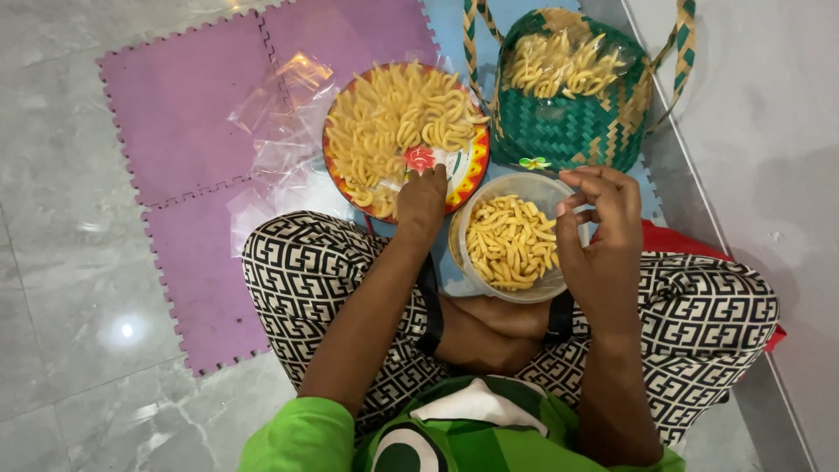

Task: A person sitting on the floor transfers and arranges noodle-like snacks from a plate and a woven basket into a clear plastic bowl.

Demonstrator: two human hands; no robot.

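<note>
The left hand pinches a small red scoop on the plate, its grip closed, the clear tub lying just to its right, nearer the loosely curled, empty right hand.

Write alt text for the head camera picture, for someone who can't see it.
A seated person's left hand reaches onto a round tray heaped with curled yellow snacks, while the right hand hovers beside a clear tub of the same snacks. A green woven basket holding more stands behind, on foam floor mats.
</note>
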